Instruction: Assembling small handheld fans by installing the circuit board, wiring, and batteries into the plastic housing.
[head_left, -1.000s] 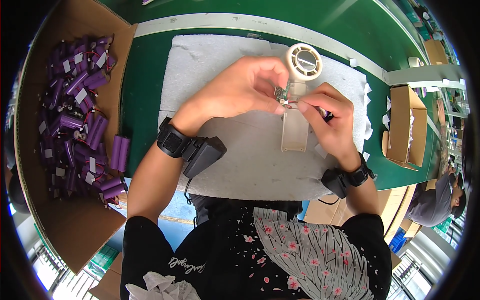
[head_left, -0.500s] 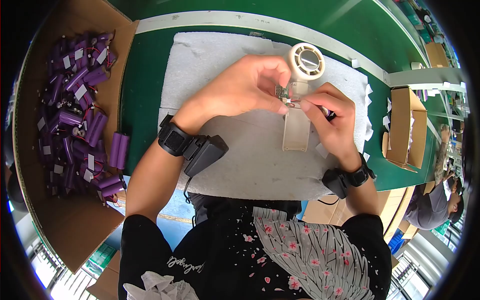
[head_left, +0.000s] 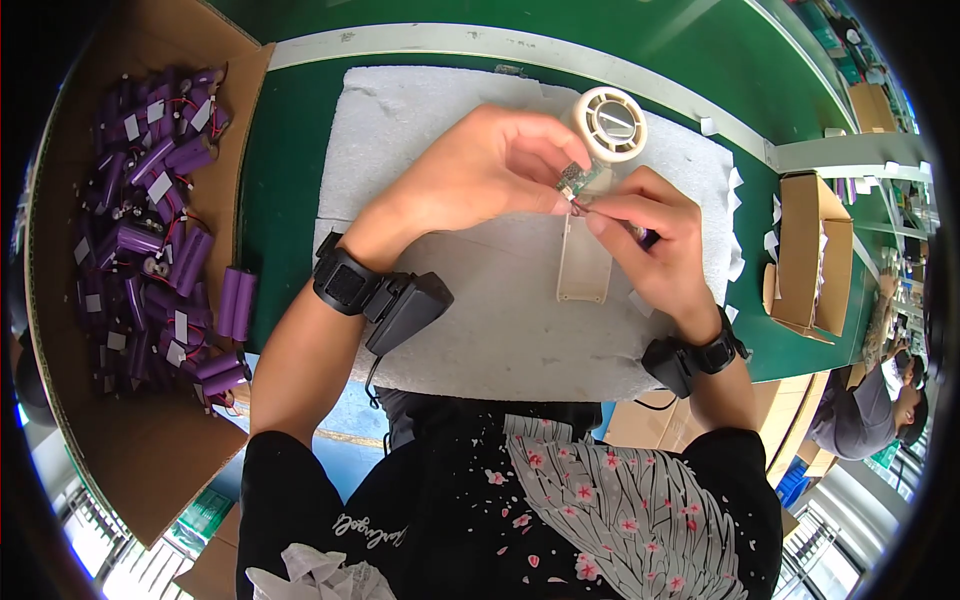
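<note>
A handheld fan with a cream round head lies on the white foam mat, its open handle shell pointing toward me. Over the handle, my left hand pinches a small green circuit board between thumb and fingers. My right hand is closed, its thumb and forefinger tips pinching thin wires against the board's near edge. Something purple, seemingly a battery pack, shows in part under the right fingers. The fingertips hide the exact joint between wires and board.
At my left stands a large cardboard box with several purple battery packs. Two cells lie just outside its wall. A smaller cardboard box with white pieces is on the right; a co-worker sits beyond.
The circuit board has tilted and come slightly nearer to me, with both hands close together. The fan handle has shifted a little to the left.
</note>
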